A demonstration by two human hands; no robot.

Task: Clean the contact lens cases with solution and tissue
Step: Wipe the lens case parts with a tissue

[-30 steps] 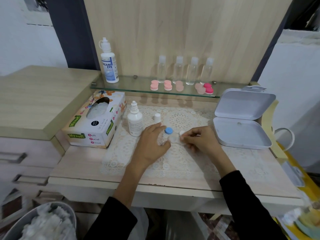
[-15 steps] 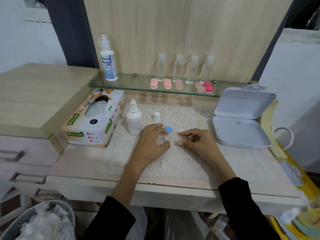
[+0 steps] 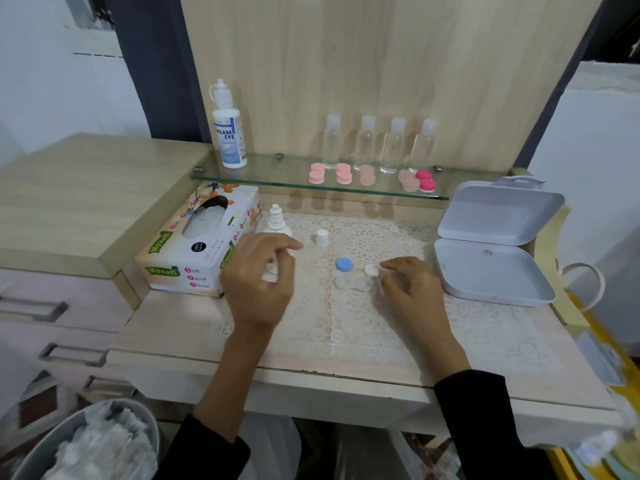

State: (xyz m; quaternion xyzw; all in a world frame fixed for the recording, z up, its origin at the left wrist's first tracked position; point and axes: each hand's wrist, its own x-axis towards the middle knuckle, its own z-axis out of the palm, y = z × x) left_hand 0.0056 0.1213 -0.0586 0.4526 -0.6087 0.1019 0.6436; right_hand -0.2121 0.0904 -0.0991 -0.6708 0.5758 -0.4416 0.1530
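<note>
A clear plastic contact lens case (image 3: pixel 351 283) is seen lying flat on the white lace mat (image 3: pixel 346 323) spread over the pale wooden worktop (image 3: pixel 173 323), between the two hands. Its long axis is set roughly left to right across the view, and which way its wells face cannot be made out. A round blue cap (image 3: pixel 344 264) is placed just behind its left end and a round white cap (image 3: pixel 371 270) at its right end. The right hand (image 3: pixel 412 289) is held over that right end with fingers loosely curled and nothing seen gripped, the fingertips just beside the round white cap. The left hand (image 3: pixel 259 275), blurred, is curled round the body of a small white solution bottle (image 3: pixel 276 220), which stands upright with its bare nozzle pointing up. A small white cylindrical cap (image 3: pixel 322 238) is stood apart on the mat. To the left, a printed cardboard tissue box (image 3: pixel 194 251) is laid with white tissue showing in its oval opening. A grey hinged plastic box (image 3: pixel 491 271) is set open at the right, its lid tilted back. On the glass shelf (image 3: pixel 270 174) behind are kept a tall white labelled bottle (image 3: pixel 228 133), four small clear bottles (image 3: pixel 381 143) and several pink lens cases (image 3: pixel 330 173). A grey bin (image 3: pixel 38 448) at lower left is filled with crumpled white tissue.
</note>
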